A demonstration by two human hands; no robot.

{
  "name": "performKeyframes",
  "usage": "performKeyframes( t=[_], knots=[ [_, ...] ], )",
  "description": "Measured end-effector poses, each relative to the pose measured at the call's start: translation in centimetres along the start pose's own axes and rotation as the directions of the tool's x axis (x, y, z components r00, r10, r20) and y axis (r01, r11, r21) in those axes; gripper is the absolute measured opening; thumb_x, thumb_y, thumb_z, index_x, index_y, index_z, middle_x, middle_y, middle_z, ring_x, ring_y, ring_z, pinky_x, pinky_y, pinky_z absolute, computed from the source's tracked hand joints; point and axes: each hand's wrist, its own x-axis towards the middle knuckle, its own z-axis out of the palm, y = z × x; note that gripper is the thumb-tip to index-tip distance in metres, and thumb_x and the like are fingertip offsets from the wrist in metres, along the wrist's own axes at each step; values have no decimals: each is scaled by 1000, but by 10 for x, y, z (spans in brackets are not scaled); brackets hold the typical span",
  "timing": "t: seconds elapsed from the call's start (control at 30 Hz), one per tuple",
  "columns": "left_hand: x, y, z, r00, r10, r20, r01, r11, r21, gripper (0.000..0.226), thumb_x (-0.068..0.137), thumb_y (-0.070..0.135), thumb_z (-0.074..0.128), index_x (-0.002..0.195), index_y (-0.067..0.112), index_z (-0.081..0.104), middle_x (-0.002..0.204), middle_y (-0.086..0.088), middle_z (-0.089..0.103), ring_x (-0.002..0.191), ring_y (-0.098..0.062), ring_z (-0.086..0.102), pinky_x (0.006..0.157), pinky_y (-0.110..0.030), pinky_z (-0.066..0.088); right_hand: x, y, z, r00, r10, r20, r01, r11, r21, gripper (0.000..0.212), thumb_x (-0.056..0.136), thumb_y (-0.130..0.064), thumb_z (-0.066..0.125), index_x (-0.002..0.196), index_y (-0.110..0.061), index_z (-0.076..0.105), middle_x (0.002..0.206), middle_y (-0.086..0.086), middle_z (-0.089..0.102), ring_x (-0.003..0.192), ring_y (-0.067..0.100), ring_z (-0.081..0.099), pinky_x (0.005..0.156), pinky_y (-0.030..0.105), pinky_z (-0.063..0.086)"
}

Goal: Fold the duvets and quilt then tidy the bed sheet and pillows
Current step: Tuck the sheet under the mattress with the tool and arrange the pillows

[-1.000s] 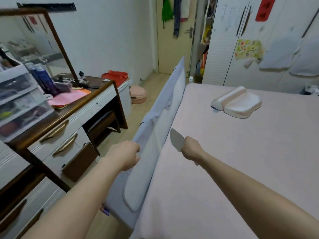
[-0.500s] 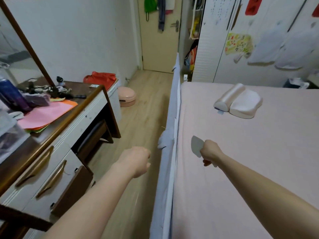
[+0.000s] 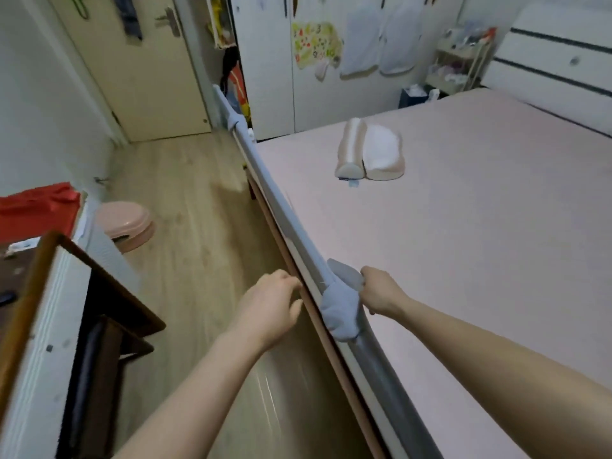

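The big bed (image 3: 463,260) fills the right side, with a smooth pink bed sheet (image 3: 430,309) flat on top of it. A long grey bed rail (image 3: 265,180) runs along the left edge of the bed, next to the wood floor (image 3: 185,226). A brown and white desk (image 3: 43,293) stands at the left with a red cloth (image 3: 36,210) behind it. A pink stool (image 3: 124,226) sits on the floor near the desk. A small white and tan pillow (image 3: 371,154) lies on the sheet, well away from the hands. The right hand (image 3: 381,291) grips a grey flap on the bed rail, fingers curled round it. The left hand (image 3: 271,306) hangs just beside the rail, fingers loosely bent, holding nothing.
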Motion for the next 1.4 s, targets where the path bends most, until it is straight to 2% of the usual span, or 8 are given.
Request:
performKeyframes(
  t=[0.3, 0.5, 0.63, 0.77, 0.83, 0.97, 1.2, 1.4],
  knots=[
    [178, 2, -33, 982, 155, 113, -157, 988, 10, 36, 96, 22, 48, 130, 11, 54, 130, -7, 53, 117, -24, 54, 97, -33, 43, 71, 6, -41, 985, 156, -79, -126, 946, 299, 19, 89, -2, 31, 91, -5, 49, 89, 22, 65, 48, 22, 50, 44, 23, 35],
    [326, -19, -17, 964, -44, 261, 38, 999, 30, 36, 96, 20, 46, 126, 1, 53, 128, -16, 57, 117, -30, 53, 92, -31, 43, 204, -13, -61, 984, 138, -114, -97, 948, 304, 21, 89, -2, 32, 98, -2, 51, 95, 21, 63, 58, 27, 55, 46, 26, 40],
    [428, -62, -2, 939, -128, 319, 100, 990, 103, 18, 91, 8, 45, 80, 1, 56, 93, -23, 57, 88, -33, 55, 67, -29, 38, 291, -31, -52, 972, 176, -154, -129, 953, 273, 19, 89, -6, 33, 97, -5, 51, 96, 18, 62, 78, 34, 63, 67, 40, 54],
    [502, -96, 34, 873, -29, 487, -171, 917, 360, 12, 90, 2, 43, 89, 3, 55, 112, -15, 61, 98, -31, 58, 77, -30, 44, 340, -23, -25, 963, 241, -122, -205, 946, 249, 11, 88, -7, 36, 88, -11, 47, 89, 12, 58, 72, 30, 54, 62, 33, 46],
    [538, -98, 70, 770, 161, 618, -515, 729, 451, 25, 90, 1, 43, 109, 7, 58, 117, -10, 59, 106, -29, 59, 80, -32, 45, 363, -6, -9, 948, 301, -106, -263, 925, 274, 10, 88, -8, 37, 86, -12, 45, 86, 8, 54, 73, 29, 51, 61, 32, 39],
    [579, -113, 149, 337, 425, 840, -941, 170, 292, 27, 88, -1, 46, 104, 12, 63, 108, -7, 65, 98, -30, 63, 77, -34, 48, 383, 31, 28, 925, 373, -71, -359, 921, 152, 9, 92, -21, 39, 86, -16, 43, 86, 6, 54, 79, 28, 48, 62, 33, 32],
    [598, -168, 245, -93, 407, 909, -967, -254, 15, 29, 95, 10, 40, 114, 17, 61, 121, -6, 62, 112, -29, 58, 86, -34, 44, 398, 38, 91, 914, 405, -32, -406, 906, -123, 24, 101, -37, 33, 97, -18, 48, 101, 12, 62, 91, 29, 59, 67, 31, 30],
    [616, -200, 292, -306, 552, 776, -896, -442, -39, 20, 80, 20, 46, 77, 24, 65, 77, 3, 65, 63, -19, 60, 53, -26, 38, 399, 39, 135, 872, 470, -138, -488, 861, -147, 32, 103, -38, 29, 112, -14, 49, 97, 11, 64, 85, 31, 62, 63, 31, 31]
  ],
)
